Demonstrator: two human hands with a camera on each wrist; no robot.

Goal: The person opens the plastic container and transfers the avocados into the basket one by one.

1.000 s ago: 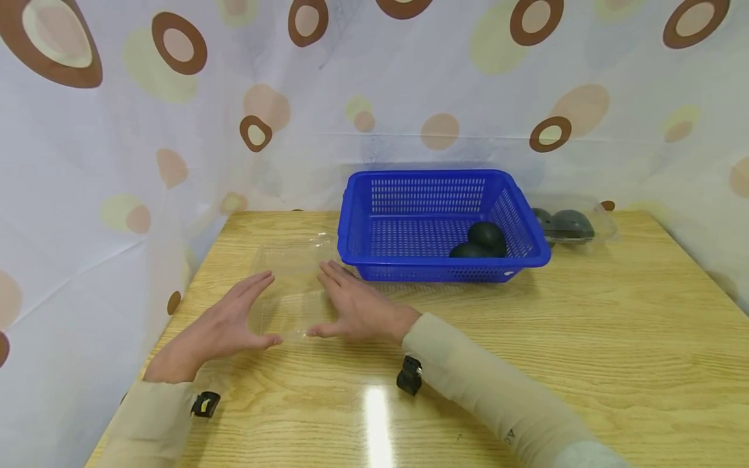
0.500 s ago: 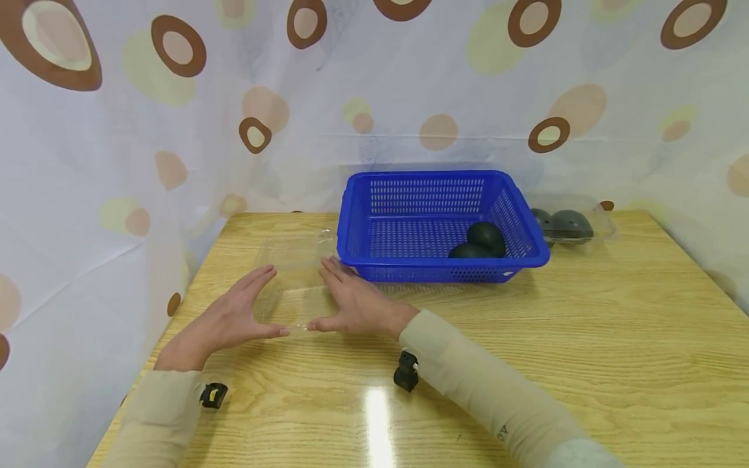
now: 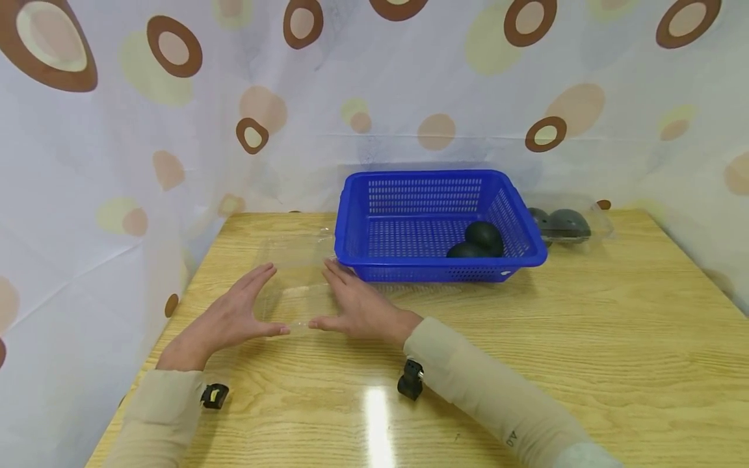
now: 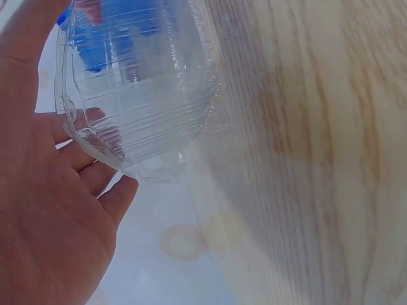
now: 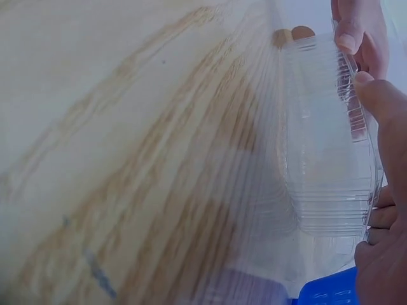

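Observation:
A clear plastic clamshell box (image 3: 300, 299) stands on the left of the table between both hands, nothing visible inside it. My left hand (image 3: 229, 315) lies along its left side, fingers spread and nearly straight, thumb stretched across the front. Mirroring it on the right, my right hand (image 3: 364, 305) has its fingers along the far right side and its thumb at the front edge. In the left wrist view, fingertips (image 4: 121, 194) meet the box's rim. The right wrist view shows the right thumb (image 5: 375, 92) extended at the rim of the clear box (image 5: 321, 140).
Just right of the box stands a blue perforated basket (image 3: 441, 262) with two dark avocados (image 3: 484, 238) in its right corner. Behind it on the right is another clear box (image 3: 603, 224) holding dark avocados (image 3: 567, 224). A patterned cloth (image 3: 374, 84) closes off the back and left.
The left hand has moved slightly right and away from me, its thumb now closer to the right thumb. The clear box's front edge has shifted slightly back. The right hand has barely moved.

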